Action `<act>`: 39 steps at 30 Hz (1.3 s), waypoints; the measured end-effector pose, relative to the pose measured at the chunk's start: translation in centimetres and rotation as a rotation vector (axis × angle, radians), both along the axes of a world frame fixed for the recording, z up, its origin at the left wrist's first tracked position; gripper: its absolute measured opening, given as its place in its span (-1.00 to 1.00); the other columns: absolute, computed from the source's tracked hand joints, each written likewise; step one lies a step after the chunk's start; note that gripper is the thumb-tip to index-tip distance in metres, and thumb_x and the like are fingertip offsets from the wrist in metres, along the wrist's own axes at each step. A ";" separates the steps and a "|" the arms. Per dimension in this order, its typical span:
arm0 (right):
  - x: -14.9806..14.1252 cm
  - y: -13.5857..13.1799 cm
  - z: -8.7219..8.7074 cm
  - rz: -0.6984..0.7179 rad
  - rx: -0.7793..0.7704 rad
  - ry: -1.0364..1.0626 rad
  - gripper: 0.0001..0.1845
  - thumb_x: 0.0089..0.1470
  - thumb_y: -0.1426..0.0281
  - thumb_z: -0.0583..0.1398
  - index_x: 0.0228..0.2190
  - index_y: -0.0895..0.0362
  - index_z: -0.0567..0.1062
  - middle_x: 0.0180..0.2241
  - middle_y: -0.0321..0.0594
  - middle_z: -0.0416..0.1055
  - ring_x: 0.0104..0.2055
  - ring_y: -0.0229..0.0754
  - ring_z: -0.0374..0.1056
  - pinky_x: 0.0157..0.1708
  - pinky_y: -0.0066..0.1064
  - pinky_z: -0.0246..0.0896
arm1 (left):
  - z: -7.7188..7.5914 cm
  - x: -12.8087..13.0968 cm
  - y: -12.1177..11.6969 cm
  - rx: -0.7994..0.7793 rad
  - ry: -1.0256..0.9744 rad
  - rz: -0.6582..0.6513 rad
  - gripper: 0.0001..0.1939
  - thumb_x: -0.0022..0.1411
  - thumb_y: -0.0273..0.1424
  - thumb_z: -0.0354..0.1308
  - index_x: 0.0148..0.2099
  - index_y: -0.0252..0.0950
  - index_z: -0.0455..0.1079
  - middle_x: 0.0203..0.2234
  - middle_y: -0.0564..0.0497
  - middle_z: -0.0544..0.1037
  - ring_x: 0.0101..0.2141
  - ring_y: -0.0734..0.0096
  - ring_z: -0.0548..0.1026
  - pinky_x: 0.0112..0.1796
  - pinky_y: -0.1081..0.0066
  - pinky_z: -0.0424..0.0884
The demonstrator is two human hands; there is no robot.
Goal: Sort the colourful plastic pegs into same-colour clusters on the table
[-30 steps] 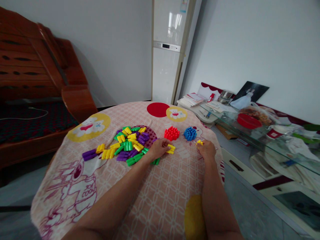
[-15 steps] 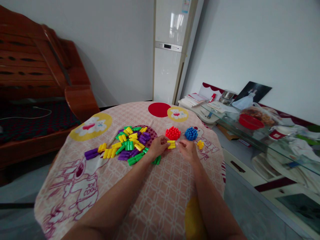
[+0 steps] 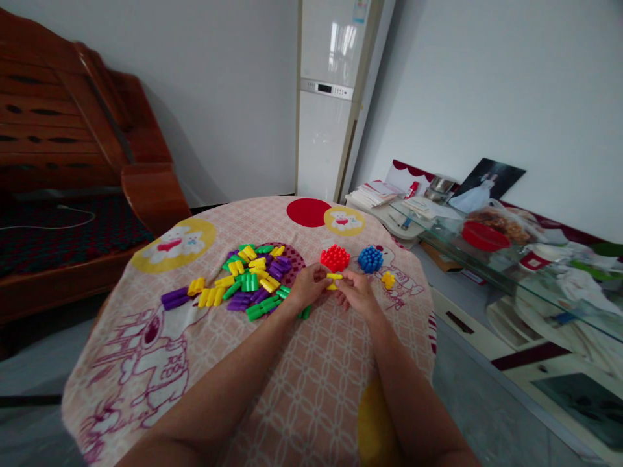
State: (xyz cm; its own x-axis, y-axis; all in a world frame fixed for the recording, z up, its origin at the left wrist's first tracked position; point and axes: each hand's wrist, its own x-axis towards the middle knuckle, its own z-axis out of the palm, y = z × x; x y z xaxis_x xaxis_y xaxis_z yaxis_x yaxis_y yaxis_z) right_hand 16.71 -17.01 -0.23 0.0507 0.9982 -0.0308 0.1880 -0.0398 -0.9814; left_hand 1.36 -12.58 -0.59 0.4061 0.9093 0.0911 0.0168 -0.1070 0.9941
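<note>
Between my two hands is a small yellow plastic building block [image 3: 333, 279] made of joined tubes. My left hand [image 3: 309, 285] pinches its left end, fingers closed. My right hand [image 3: 357, 292] is closed on its right end, thumb and fingertips together. Just beyond the block sits a round red cluster of blocks [image 3: 335, 258]. A blue cluster [image 3: 370, 259] stands to its right, and a small yellow piece [image 3: 388, 280] lies right of my right hand. To the left spreads a loose pile of green, yellow and purple blocks [image 3: 250, 282], partly hidden by my left hand and forearm.
A patterned pink cloth [image 3: 311, 389] covers the round table. On the right stands a glass-topped cabinet [image 3: 549, 292] with a red bowl [image 3: 485, 236], papers and bags. A wooden bench [image 3: 146, 181] is at the left, a tall white cabinet unit [image 3: 324, 143] behind.
My right hand has moved left and closed onto the yellow block's right end; before, its fingertips were at the block's edge. The view has shifted slightly.
</note>
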 end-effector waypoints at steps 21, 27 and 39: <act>7.1 -0.9 1.9 -0.619 -0.112 -1.234 -0.71 0.09 0.34 0.12 -0.21 0.12 0.59 -0.32 -0.04 0.54 -0.26 -0.06 0.44 -0.32 -0.37 0.19 | 0.0 -0.8 0.8 0.137 0.201 0.062 -0.83 0.10 -0.44 0.14 -0.23 -0.34 0.45 -0.48 0.00 0.57 -0.48 0.42 0.54 -0.41 0.45 0.48; 7.4 -1.0 1.7 -0.607 -0.116 -1.255 -0.73 0.10 0.32 0.15 -0.19 0.11 0.57 -0.32 -0.04 0.53 -0.26 -0.06 0.44 -0.32 -0.38 0.16 | -0.2 -0.9 0.6 0.212 0.304 0.059 -0.81 0.07 -0.47 0.13 -0.23 -0.33 0.49 -0.51 0.05 0.57 -0.48 0.44 0.52 -0.38 0.48 0.44; 5.2 -0.4 0.9 -0.561 0.196 -1.092 -0.67 0.14 0.25 0.11 -0.23 0.14 0.59 -0.44 -0.12 0.53 -0.44 -0.18 0.33 -0.40 -0.42 -0.03 | 4.2 -9.0 3.6 0.457 0.867 0.620 -0.76 0.12 -0.43 0.15 -0.14 -0.31 0.49 -0.24 -0.16 0.58 -0.24 0.20 0.51 -0.21 0.35 0.39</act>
